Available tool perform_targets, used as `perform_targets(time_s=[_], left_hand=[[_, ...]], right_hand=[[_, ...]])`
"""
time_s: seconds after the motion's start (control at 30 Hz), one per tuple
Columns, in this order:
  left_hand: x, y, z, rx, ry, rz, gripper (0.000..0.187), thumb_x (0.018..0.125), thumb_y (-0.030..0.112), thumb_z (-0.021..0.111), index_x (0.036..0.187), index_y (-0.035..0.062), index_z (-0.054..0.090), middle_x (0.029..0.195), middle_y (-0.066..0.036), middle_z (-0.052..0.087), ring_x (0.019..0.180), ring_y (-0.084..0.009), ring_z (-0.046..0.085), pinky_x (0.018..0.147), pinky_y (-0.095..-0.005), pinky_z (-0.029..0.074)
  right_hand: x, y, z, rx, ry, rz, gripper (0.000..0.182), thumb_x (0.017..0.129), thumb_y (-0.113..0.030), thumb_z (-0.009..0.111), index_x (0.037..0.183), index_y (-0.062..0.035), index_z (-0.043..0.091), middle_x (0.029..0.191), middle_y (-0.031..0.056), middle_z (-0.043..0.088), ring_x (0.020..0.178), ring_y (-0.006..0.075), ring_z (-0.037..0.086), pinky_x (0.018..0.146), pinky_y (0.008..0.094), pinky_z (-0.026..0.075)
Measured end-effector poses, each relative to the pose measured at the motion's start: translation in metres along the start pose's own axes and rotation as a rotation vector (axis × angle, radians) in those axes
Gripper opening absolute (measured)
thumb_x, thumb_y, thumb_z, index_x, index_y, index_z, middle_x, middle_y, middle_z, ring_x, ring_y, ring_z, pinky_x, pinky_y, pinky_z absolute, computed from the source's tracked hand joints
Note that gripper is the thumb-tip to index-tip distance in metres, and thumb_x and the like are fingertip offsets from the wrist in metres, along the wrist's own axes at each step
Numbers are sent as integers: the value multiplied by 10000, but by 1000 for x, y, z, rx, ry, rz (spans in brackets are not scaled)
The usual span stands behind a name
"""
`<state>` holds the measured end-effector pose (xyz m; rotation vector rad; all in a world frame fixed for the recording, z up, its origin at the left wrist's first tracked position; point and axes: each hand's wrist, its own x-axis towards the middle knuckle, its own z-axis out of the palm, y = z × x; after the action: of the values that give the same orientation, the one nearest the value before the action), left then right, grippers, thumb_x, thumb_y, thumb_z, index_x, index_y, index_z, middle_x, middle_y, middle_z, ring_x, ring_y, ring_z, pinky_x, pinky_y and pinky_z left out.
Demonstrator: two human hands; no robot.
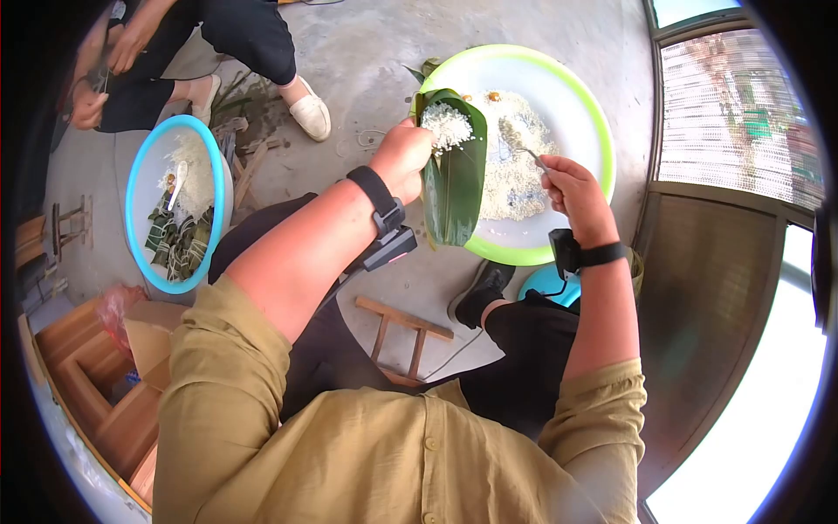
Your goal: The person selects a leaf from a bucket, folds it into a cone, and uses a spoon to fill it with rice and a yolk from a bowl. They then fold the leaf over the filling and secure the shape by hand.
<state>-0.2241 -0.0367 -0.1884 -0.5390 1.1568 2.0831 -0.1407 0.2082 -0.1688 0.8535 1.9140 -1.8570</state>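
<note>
My left hand (405, 159) is closed around a long green leaf (457, 192), folded at its top into a pocket. White rice (447, 127) fills that pocket, and the leaf's tail hangs down over the rim of a wide basin. In my right hand (576, 197) I grip the handle of a spoon (534, 157); its bowl end is among the rice and hard to make out. Loose rice (511, 188) covers much of the floor of the white basin with a lime-green rim (602, 122). A small brown piece lies on the rice near the far side.
At left stands a blue-rimmed basin (131, 210) holding rice, a white spoon (180, 179) and several tied leaf parcels (182, 244). Another person (236, 35) sits beyond it. A wooden stool frame (401, 332) is between my legs; a window (733, 113) borders the right.
</note>
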Motion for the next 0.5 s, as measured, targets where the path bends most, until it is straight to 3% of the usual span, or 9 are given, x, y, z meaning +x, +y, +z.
perform_targets(time_s=[0.23, 0.27, 0.3, 0.37, 0.5], left_hand=[[-6, -1, 15, 3, 22, -80, 310, 925, -44, 414, 1229, -37, 475, 1139, -183, 585, 1014, -281, 636, 902, -441, 544], [-5, -5, 15, 14, 18, -95, 315, 921, -47, 410, 1230, -37, 473, 1138, -182, 583, 1010, -281, 636, 902, -443, 545], [-4, -8, 16, 23, 13, -111, 321, 917, -51, 407, 1231, -36, 472, 1137, -182, 581, 1006, -280, 637, 902, -444, 545], [-11, -8, 22, 38, 23, -119, 327, 906, -56, 406, 1225, -37, 478, 1128, -179, 587, 998, -277, 638, 888, -437, 548], [-5, -9, 11, 39, 16, -89, 335, 891, -56, 420, 1218, -41, 491, 1100, -166, 606, 971, -266, 645, 861, -417, 552]], right_hand=[[-25, -25, 31, -148, -18, -149, 279, 946, -67, 520, 1198, 5, 615, 830, -19, 583, 649, 34, 431, 557, 174, 333], [-14, -9, 31, -318, -18, -301, 262, 945, -48, 513, 1171, 21, 625, 846, 3, 601, 711, 61, 507, 609, 204, 407], [-14, -6, 38, -508, 42, -452, 236, 938, -38, 521, 1136, -1, 644, 866, 76, 647, 782, 161, 614, 707, 270, 482], [-18, -4, 51, -860, 179, -787, 229, 915, -56, 524, 1101, -66, 658, 940, 185, 678, 838, 345, 661, 743, 405, 520], [-27, -16, 50, -843, 279, -801, 197, 914, -54, 529, 1068, -64, 652, 985, 179, 686, 868, 397, 647, 769, 451, 518]])
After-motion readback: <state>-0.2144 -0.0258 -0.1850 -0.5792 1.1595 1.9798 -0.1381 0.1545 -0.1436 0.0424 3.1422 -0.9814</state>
